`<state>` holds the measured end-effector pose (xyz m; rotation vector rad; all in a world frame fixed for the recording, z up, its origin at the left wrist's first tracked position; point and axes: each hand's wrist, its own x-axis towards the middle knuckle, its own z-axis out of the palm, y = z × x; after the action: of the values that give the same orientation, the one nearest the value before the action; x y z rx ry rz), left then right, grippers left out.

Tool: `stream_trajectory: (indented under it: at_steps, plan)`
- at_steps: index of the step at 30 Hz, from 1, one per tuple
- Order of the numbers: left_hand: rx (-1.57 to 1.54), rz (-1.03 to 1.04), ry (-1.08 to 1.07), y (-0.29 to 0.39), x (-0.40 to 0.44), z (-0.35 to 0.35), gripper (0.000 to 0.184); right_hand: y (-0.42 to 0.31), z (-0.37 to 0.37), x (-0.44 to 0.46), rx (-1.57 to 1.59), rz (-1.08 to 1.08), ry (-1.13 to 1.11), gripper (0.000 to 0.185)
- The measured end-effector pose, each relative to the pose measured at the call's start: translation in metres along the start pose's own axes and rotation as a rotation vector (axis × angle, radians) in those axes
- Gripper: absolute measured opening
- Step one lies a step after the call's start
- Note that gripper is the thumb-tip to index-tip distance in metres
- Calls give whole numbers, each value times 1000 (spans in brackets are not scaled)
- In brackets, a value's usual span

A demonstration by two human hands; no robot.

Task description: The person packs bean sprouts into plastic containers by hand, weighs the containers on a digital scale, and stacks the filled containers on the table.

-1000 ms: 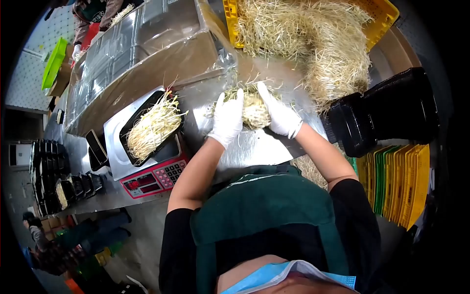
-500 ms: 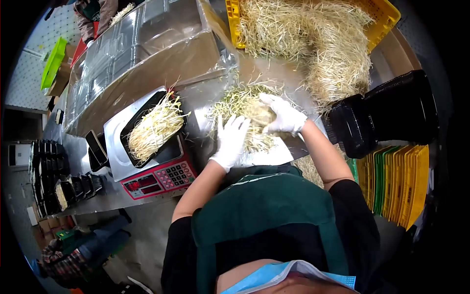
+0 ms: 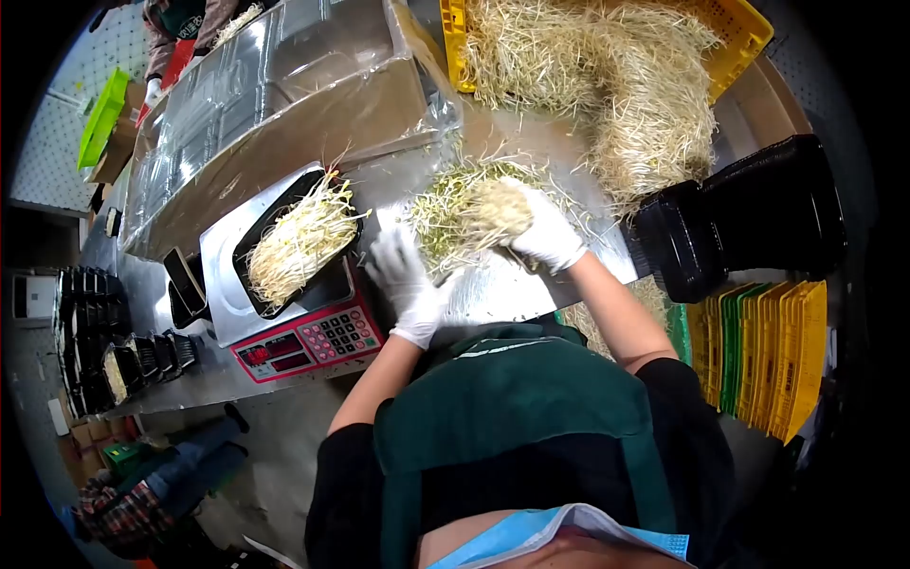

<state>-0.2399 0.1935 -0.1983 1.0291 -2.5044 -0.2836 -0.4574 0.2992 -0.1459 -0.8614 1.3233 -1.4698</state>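
White-gloved, my left hand (image 3: 408, 284) has its fingers apart, between the scale and a loose pile of bean sprouts (image 3: 441, 213) on the metal table. My right hand (image 3: 548, 232), also gloved, is closed around the root end of a bunch of bean sprouts (image 3: 498, 209) at the pile's right side. On the red-and-silver scale (image 3: 308, 343) sits a black tray (image 3: 248, 256), tilted in view, heaped with bean sprouts (image 3: 303, 242).
Behind stands a plastic-covered box (image 3: 294, 123). A yellow crate (image 3: 739, 47) spills more sprouts at the back right. Stacked black trays (image 3: 749, 218) lie at the right, above yellow and green crates (image 3: 758, 351). Filled trays (image 3: 123, 370) stand at left. Other people are at far left.
My left hand has moved off the sprouts, left toward the scale. My right hand has turned slightly with the bunch, whose root end now shows more. The tray on the scale stays put.
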Motion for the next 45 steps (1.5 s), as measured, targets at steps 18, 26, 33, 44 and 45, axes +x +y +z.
stream_trajectory:
  at_steps: [18,26,33,44,45]
  plan:
    - [-656,68,-324,35,108,48,51,-107,-149,-179,-1204,32,732,89]
    - [19,-60,-249,-24,-36,-11,127,12,-74,-83,-1029,-111,385,88]
    - [-492,143,-156,17,32,21,100,33,-34,40,-691,-205,131,72]
    - [-346,150,-163,4,58,21,103,51,-64,173,-635,-152,-196,55]
    - [-316,166,-199,23,51,21,110,49,-57,166,-693,-134,-297,52]
